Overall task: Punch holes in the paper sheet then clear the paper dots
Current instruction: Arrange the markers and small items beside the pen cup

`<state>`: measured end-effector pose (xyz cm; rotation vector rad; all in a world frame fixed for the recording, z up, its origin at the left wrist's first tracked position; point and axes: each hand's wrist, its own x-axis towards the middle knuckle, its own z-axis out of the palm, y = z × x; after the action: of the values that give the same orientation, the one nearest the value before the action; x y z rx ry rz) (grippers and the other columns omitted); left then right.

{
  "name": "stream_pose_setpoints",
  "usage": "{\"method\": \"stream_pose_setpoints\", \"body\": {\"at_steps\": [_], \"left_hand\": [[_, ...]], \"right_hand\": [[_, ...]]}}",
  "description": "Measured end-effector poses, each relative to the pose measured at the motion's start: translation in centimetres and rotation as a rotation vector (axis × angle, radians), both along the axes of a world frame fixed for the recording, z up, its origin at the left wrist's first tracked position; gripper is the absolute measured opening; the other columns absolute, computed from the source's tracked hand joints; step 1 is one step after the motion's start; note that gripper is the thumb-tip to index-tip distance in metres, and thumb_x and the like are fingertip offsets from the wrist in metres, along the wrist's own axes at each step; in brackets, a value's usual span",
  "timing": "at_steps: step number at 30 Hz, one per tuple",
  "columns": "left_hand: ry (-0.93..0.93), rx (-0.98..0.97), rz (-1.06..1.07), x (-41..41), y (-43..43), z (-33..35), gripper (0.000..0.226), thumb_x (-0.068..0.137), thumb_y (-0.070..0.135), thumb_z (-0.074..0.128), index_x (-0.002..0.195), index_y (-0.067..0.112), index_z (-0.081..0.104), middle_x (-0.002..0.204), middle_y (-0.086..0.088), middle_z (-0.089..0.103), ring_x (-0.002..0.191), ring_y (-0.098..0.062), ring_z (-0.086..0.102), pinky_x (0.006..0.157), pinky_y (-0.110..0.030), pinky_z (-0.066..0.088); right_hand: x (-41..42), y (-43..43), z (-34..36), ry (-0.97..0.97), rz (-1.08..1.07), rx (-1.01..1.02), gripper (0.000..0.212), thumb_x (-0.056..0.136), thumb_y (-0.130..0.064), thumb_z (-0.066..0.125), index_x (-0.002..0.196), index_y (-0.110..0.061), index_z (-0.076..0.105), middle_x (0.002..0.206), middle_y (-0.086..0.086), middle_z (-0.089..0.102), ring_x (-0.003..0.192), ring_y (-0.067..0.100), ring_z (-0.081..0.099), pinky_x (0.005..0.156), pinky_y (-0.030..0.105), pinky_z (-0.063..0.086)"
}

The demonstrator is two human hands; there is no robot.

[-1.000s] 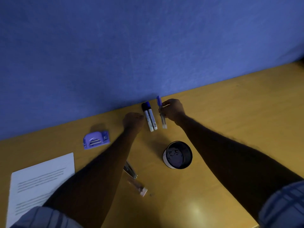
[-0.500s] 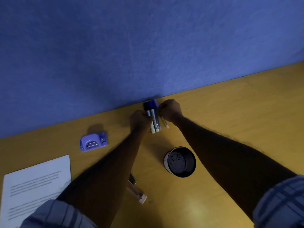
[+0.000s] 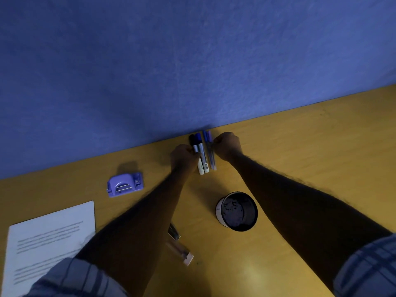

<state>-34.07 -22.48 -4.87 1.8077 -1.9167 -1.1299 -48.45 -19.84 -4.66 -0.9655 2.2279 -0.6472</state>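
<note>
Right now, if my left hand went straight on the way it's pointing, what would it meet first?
The black-capped white marker, which lies right at the knuckles of your left hand. I can't tell whether they already touch. Past the markers, the line ends at the blue wall.

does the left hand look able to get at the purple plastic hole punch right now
Probably yes: the left hand sits at the white-barrelled markers, and only bare yellow desk lies between it and the purple plastic hole punch.
</note>
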Motion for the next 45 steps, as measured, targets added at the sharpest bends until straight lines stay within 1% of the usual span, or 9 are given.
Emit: {"method": "stream_pose_setpoints", "body": {"at_steps": [4, 9, 14, 21, 26, 31, 36, 41, 45], "left_hand": [[-0.023, -0.032, -0.073, 0.9, 0.2, 0.6, 0.022, 0.083, 0.027, 0.070, 0.088, 0.006, 0.075, 0.092, -0.011, 0.074, 0.087, -0.021, 0.068, 0.067, -0.027, 0.042], [-0.028, -0.038, -0.042, 2.5, 0.6, 1.6, 0.035, 0.084, 0.026, 0.069, 0.114, 0.006, 0.068, 0.122, -0.008, 0.066, 0.115, -0.022, 0.059, 0.092, -0.026, 0.040], [0.013, -0.122, -0.053, 5.3, 1.8, 3.6, 0.031, 0.083, 0.022, 0.070, 0.109, 0.005, 0.068, 0.114, -0.010, 0.069, 0.109, -0.024, 0.062, 0.094, -0.026, 0.039], [0.042, -0.166, -0.072, 11.6, 5.1, 5.2, 0.031, 0.082, 0.024, 0.071, 0.110, 0.011, 0.066, 0.101, -0.009, 0.072, 0.099, -0.024, 0.065, 0.082, -0.025, 0.044], [-0.009, -0.152, -0.100, 16.8, 7.9, 5.1, 0.034, 0.084, 0.026, 0.069, 0.114, 0.011, 0.065, 0.105, -0.008, 0.071, 0.099, -0.021, 0.066, 0.080, -0.026, 0.045], [-0.058, -0.141, -0.107, 21.2, 10.9, 4.1, 0.033, 0.084, 0.026, 0.068, 0.114, 0.011, 0.066, 0.110, -0.008, 0.071, 0.100, -0.021, 0.065, 0.084, -0.027, 0.045], [-0.039, -0.102, -0.103, 24.4, 13.7, 3.2, 0.033, 0.084, 0.029, 0.069, 0.113, 0.014, 0.065, 0.108, -0.006, 0.070, 0.098, -0.022, 0.065, 0.086, -0.034, 0.053], [-0.038, -0.090, -0.108, 25.8, 15.3, 2.6, 0.036, 0.084, 0.030, 0.070, 0.115, 0.013, 0.065, 0.109, -0.006, 0.071, 0.097, -0.020, 0.066, 0.082, -0.030, 0.052], [-0.031, -0.125, -0.160, 25.8, 16.1, 2.8, 0.036, 0.084, 0.026, 0.070, 0.117, 0.011, 0.064, 0.108, -0.006, 0.071, 0.095, -0.020, 0.065, 0.084, -0.032, 0.054]], "right_hand": [[-0.5, 0.4, 0.6, 0.057, 0.038, 0.030, 0.009, 0.088, -0.020, 0.066, 0.091, -0.012, 0.067, 0.090, 0.002, 0.065, 0.076, 0.012, 0.061, 0.069, 0.032, 0.058], [-0.3, 1.1, 2.3, 0.126, 0.120, 0.027, 0.029, 0.086, -0.020, 0.071, 0.113, -0.012, 0.065, 0.108, 0.002, 0.061, 0.089, 0.011, 0.055, 0.061, 0.020, 0.044], [1.6, 1.7, 5.5, 0.238, 0.205, -0.005, 0.032, 0.086, -0.027, 0.070, 0.114, -0.011, 0.066, 0.115, 0.008, 0.065, 0.101, 0.022, 0.062, 0.082, 0.036, 0.056], [6.3, 4.5, 9.3, 0.347, 0.356, -0.060, 0.021, 0.082, -0.021, 0.068, 0.098, -0.008, 0.070, 0.105, 0.011, 0.068, 0.100, 0.030, 0.062, 0.067, 0.029, 0.043], [10.4, 8.0, 10.3, 0.380, 0.466, -0.069, 0.033, 0.086, -0.027, 0.069, 0.115, -0.012, 0.066, 0.118, 0.009, 0.066, 0.111, 0.026, 0.059, 0.089, 0.034, 0.049], [14.4, 12.0, 8.5, 0.364, 0.541, -0.043, 0.032, 0.086, -0.033, 0.068, 0.115, -0.018, 0.064, 0.113, 0.004, 0.068, 0.104, 0.021, 0.063, 0.086, 0.035, 0.054], [17.2, 15.7, 5.8, 0.409, 0.638, 0.126, 0.033, 0.087, -0.041, 0.065, 0.112, -0.019, 0.066, 0.117, 0.002, 0.067, 0.113, 0.022, 0.059, 0.088, 0.032, 0.051], [18.8, 19.0, 4.0, 0.453, 0.665, 0.311, 0.058, 0.074, -0.061, 0.072, 0.109, -0.016, 0.063, 0.105, 0.003, 0.063, 0.093, 0.020, 0.060, 0.067, 0.030, 0.049], [19.4, 20.3, 3.4, 0.460, 0.669, 0.332, 0.047, 0.079, -0.052, 0.072, 0.107, -0.016, 0.063, 0.101, 0.003, 0.065, 0.086, 0.018, 0.060, 0.061, 0.028, 0.047]]}}
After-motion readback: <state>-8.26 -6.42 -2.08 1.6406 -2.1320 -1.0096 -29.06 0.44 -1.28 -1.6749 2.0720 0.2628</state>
